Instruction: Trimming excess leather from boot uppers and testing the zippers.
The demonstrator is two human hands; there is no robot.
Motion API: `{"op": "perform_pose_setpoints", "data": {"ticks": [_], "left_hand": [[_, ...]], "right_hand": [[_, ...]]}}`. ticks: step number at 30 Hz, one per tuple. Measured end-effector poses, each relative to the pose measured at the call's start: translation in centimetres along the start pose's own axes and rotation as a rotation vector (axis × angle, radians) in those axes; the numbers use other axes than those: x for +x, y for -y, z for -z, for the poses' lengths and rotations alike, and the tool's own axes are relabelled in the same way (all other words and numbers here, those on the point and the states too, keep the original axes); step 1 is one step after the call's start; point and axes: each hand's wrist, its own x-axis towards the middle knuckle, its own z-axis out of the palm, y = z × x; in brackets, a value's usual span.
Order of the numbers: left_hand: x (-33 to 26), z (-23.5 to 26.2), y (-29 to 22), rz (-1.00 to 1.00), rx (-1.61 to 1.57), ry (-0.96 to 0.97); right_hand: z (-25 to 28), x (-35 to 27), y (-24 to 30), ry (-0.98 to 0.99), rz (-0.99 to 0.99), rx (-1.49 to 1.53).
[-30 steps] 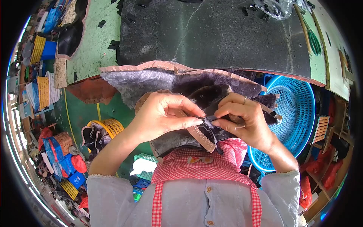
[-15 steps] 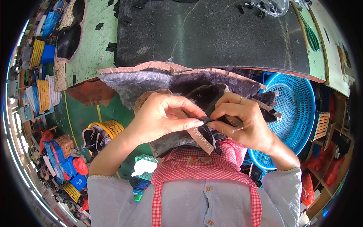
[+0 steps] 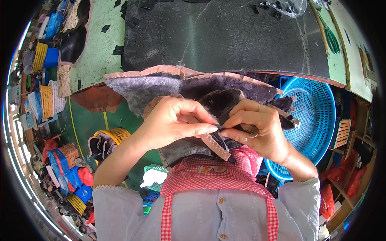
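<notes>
Fingers of the left hand and right hand are pinched narrow, tips close together, both holding the edge of a dark piece. Biggest of all is the dark tabletop out in front. By its near edge is a long furry piece, grey and dark. To the right sits a round blue basket. Below the hands is the red checked apron, with the dark piece near it. Smallest is a tan strip with zigzag stitches, poking out below the fingertips. Its loose end has swung a little to the right, but the hands have hardly moved. That seems to mean the work stays at one tiny spot.
</notes>
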Motion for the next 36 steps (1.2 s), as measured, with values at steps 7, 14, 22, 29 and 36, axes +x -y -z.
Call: {"op": "perform_pose_setpoints", "data": {"ticks": [7, 14, 22, 29, 36], "left_hand": [[-0.2, -0.7, 0.0, -0.073, 0.053, -0.04], [-0.1, -1.3, -0.1, 0.008, 0.101, -0.065], [-1.2, -0.7, -1.6, -0.633, 1.176, -0.293], [-0.4, -0.6, -3.6, -0.237, 1.063, 0.176], [-3.5, -2.8, -10.5, -0.768, 1.195, -0.301]], "right_hand": [[-0.3, 0.5, -1.0, -0.052, 0.286, -0.052], [-0.4, 1.1, -2.7, -0.057, 0.579, -0.235], [-1.7, -2.5, -4.0, -0.108, 0.504, -0.16], [-0.7, -3.0, -1.8, -0.136, 0.086, -0.158], [5.1, 3.4, 4.5, -0.211, 0.421, -0.537]]}}
